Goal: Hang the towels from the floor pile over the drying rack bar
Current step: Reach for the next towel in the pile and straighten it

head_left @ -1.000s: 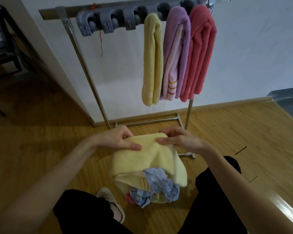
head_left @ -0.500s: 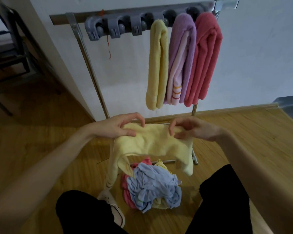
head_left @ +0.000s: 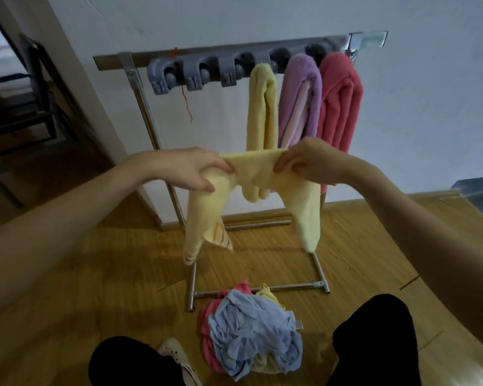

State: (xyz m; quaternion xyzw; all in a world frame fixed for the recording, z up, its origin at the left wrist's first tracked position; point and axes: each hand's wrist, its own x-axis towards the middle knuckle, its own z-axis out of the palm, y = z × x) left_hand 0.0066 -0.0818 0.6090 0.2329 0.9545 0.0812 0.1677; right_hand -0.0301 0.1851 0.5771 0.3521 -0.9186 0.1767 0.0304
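Note:
A pale yellow towel (head_left: 304, 207) hangs in the air between my hands, its two ends drooping. My left hand (head_left: 190, 169) grips its upper edge on the left and my right hand (head_left: 307, 162) pinches it on the right, both below the drying rack bar (head_left: 115, 61). Over that bar's right half hang a yellow towel (head_left: 262, 107), a purple towel (head_left: 300, 104) and a pink-red towel (head_left: 339, 104). The floor pile (head_left: 251, 335), with a light blue cloth on top of pink and yellow ones, lies between my knees.
Grey clips (head_left: 195, 75) line the bar's left half. The rack's metal base (head_left: 262, 288) lies on the wood floor just beyond the pile. A white wall stands behind, and a dark chair (head_left: 20, 112) is at far left. My white shoe (head_left: 176, 355) is beside the pile.
Both hands have lifted the yellow towel off the pile and up toward the bar. The towel now hangs stretched between them, and the blue cloth on the pile is uncovered.

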